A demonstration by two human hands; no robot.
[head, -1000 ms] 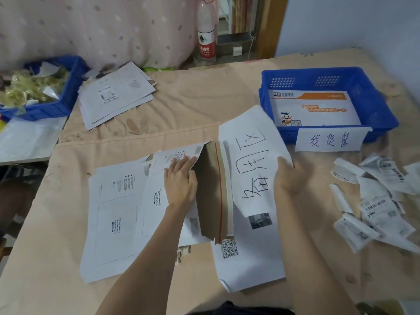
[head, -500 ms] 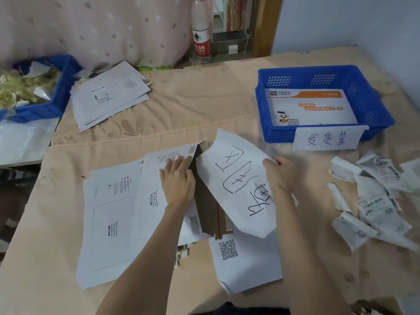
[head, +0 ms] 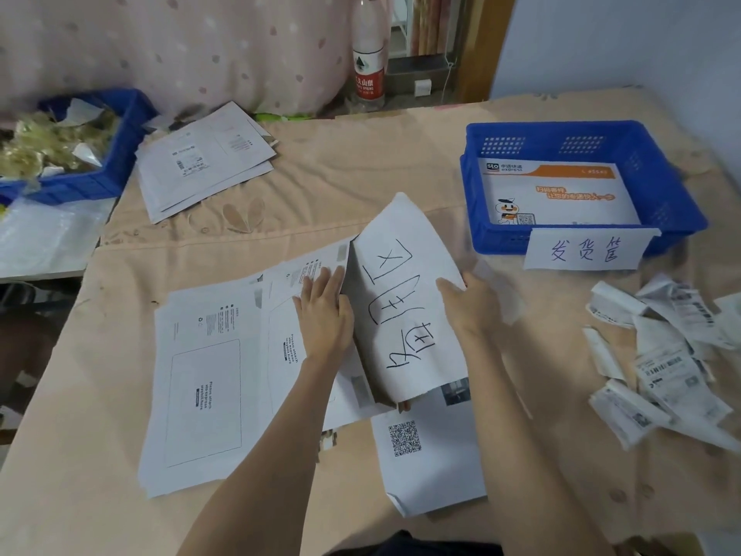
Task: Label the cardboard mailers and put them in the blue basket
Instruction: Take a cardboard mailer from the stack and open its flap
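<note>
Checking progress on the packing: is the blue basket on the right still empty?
No, the blue basket already holds a white and orange mailer.

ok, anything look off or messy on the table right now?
Yes. The labels lie crumpled in a loose heap at right, not stacked. The handwritten sheet is tilted up off the mailers, held by the right hand; the left hand presses flat beside it. No spill or damage shows.

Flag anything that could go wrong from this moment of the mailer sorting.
1. The right hand pinches only the edge of the white handwritten paper sheet; it is bowed and may crease or tear.
2. The left hand presses flat on the overlapping white cardboard mailers; pulling one could drag its neighbours.
3. The loose curled shipping labels could scatter if brushed.
</note>
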